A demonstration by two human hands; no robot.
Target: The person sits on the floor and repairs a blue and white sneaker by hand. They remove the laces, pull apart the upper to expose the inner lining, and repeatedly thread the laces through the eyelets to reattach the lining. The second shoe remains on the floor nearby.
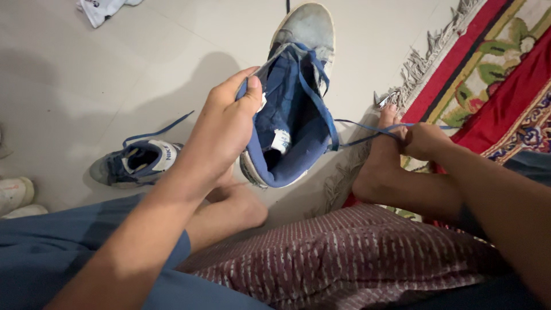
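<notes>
Ctr of frame: we've got the blue high-top shoe [293,103] lifted off the pale floor [86,74], toe pointing to the top of frame, opening tilted twd us so the inside shows. Our left hand [221,129] grips the collar/tongue edge, thumb over the rim, fingers curled behind, which steadies the shoe vs the pull. Our right hand [425,140], mid-right, is closed on the blue lace [367,136]; lace runs taut from the eyelets out to that fist, held sideways prob. to draw it through.

Lower left: second shoe [135,163] lies on its side on the floor, laces loose. Upper right: red patterned rug [505,74] w/ fringe. Our bare feet sit below the shoe, a striped maroon cushion [344,258] across the lap. White cloth [100,8] at top left.
</notes>
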